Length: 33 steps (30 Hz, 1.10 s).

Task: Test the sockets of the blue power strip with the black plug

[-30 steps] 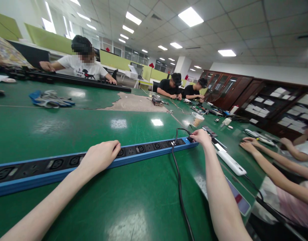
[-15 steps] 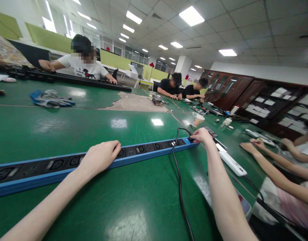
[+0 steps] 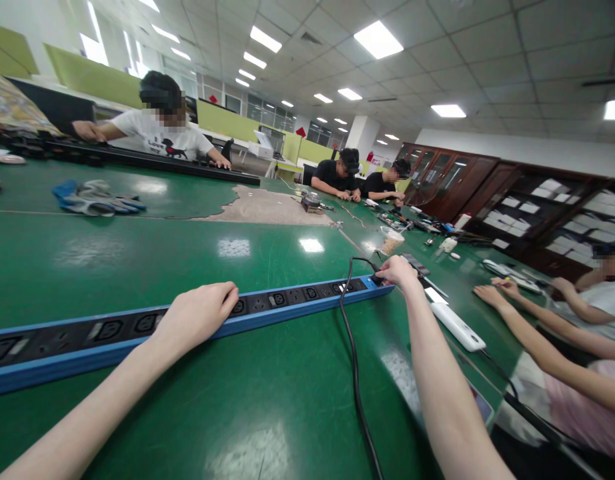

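Head view, start with the long one: where does the power strip (image 3: 297, 297) lie?

Flat on the green tabletop (image 3: 137, 260), running along its near edge from the left side toward the right, blue rails with black sockets between them.

And the hands?

The left hand (image 3: 197, 313) sits palm down near the strip's middle, fingers curled over the far rail and closed on it. The right hand (image 3: 397, 270) is at the right end, where the black cable (image 3: 355, 373) joins. Its fingers bend down there, but I cannot tell whether they pinch the cable or only press.

How would it handle, do you think?

Stiff and fairly heavy for its length, I'd judge, with a hard, smooth casing that could slide on the glossy top. Being so long, it would likely swing or sag if held at one point. Two holds well apart on the rails look soundest, clear of the sockets. The cable is limp and trails off the near edge, so it may drag.

What's around it?

A white power strip (image 3: 457, 327) lies just beside the right end, with a co-worker's hand (image 3: 487, 293) near it. Gloves (image 3: 95, 199) lie well apart, toward the far left.
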Available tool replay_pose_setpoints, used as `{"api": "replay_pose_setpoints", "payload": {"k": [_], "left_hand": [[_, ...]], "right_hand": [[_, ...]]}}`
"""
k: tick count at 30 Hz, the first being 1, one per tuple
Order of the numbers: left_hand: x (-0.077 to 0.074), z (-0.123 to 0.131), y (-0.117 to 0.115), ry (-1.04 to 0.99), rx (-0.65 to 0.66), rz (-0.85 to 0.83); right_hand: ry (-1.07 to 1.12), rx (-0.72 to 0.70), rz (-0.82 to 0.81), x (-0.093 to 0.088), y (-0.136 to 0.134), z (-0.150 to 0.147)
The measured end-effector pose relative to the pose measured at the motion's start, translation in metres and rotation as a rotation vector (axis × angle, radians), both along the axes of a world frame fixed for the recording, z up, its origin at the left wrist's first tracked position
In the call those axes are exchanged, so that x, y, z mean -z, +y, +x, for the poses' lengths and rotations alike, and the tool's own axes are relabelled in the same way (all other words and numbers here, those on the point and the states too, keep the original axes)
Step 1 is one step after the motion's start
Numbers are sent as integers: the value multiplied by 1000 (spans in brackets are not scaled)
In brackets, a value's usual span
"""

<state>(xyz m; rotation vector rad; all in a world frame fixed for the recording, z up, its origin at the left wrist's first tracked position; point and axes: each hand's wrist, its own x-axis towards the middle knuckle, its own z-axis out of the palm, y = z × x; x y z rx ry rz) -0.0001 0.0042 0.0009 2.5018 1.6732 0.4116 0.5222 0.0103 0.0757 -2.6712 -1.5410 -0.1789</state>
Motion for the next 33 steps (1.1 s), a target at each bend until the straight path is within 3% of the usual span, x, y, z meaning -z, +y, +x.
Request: {"api": "replay_pose_setpoints", "payload": {"k": [4,12,20,26,33], "left_hand": [[1,0,0,10,-2,-7],[6,-2,5,11,9,-8],[5,-1,5,7,8,-11],[4,0,5,0,1,-16],[3,0,3,11,7,-30]], "right_hand": [[71,26,-28,1,-4,-4],[-106,135,99,19,-15,-32],[91,104,53,10,-15,-17],[-64,102,59,13,-14,-31],[-70,102,69,16,-14,-29]]}}
